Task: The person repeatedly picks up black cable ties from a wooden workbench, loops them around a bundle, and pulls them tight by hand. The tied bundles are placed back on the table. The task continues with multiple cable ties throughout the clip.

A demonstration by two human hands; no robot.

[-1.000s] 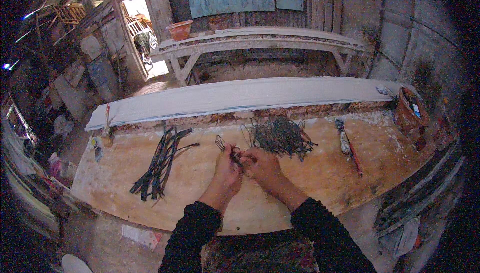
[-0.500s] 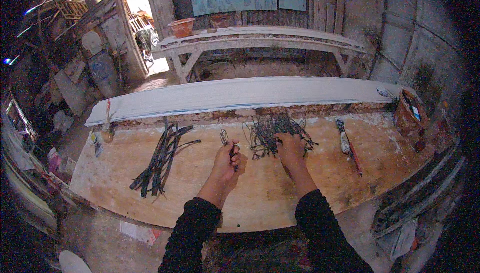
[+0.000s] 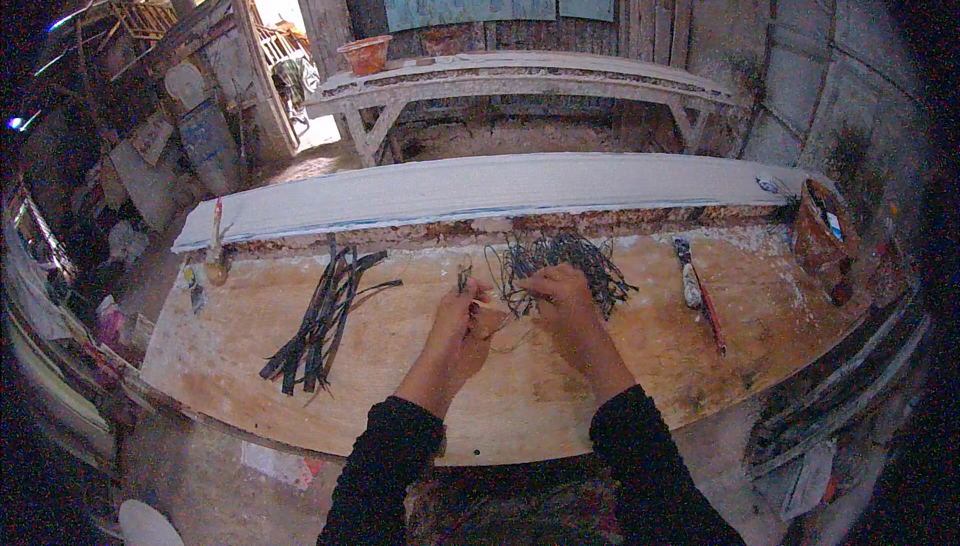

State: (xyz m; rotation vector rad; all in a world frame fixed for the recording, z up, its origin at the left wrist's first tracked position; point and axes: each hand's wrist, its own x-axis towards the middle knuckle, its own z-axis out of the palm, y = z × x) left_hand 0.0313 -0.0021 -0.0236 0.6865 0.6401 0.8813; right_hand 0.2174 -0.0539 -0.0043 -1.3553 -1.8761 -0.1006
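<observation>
Near the middle of the wooden surface [image 3: 400,386], the left hand [image 3: 468,314] pinches a thin dark strand [image 3: 464,274] while the right hand [image 3: 560,291] closes on the tangle of wire [image 3: 590,261] lying toward the far edge, dark strips [image 3: 320,321] lie toward the left end, and a white plank [image 3: 480,191] runs along the far edge.

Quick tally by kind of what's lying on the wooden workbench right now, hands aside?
Tangled pile of thin dark wire: 1, under the right hand
Bundle of long dark flat strips: 1
Small metal pliers: 1, in the left hand
Red-handled tool: 1
Brown round container: 1
Total: 5
</observation>
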